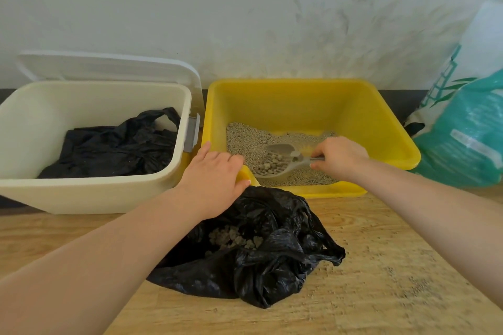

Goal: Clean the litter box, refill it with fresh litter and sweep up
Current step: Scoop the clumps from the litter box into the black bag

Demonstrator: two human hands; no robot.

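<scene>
The yellow litter box (386, 128) stands against the wall with a thin layer of grey litter (245, 139) in it. My right hand (339, 156) grips the handle of a grey slotted scoop (277, 162) that holds several clumps above the litter. My left hand (215, 174) grips the box's near left corner. In front of the box lies an open black rubbish bag (272, 253) with clumps of used litter inside.
A cream bin (89, 193) with its white lid raised and a black liner (114, 144) stands to the left. A teal litter sack (468, 130) leans at the right. Loose grains (394, 275) are scattered over the wooden floor.
</scene>
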